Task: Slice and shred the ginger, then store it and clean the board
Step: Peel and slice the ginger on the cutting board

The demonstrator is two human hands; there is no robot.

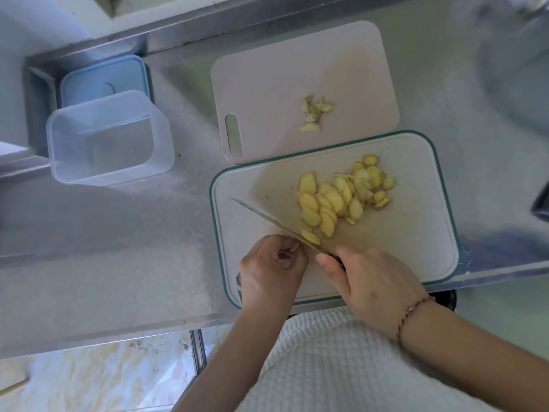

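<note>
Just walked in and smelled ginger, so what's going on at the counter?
A person is slicing ginger on the teal-rimmed cutting board. The right hand grips the knife, its blade angled across the board, while the left hand pinches what looks like the last small ginger piece against it. A pile of ginger slices lies on that board; trimmings sit on the pink board behind. The clear container stands empty, its blue lid beside it. No shredding yet.

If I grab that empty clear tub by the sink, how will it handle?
The clear tub looks thin-walled and empty, so probably light and a little flexible. On the smooth steel counter it would likely slide rather than tip.
</note>
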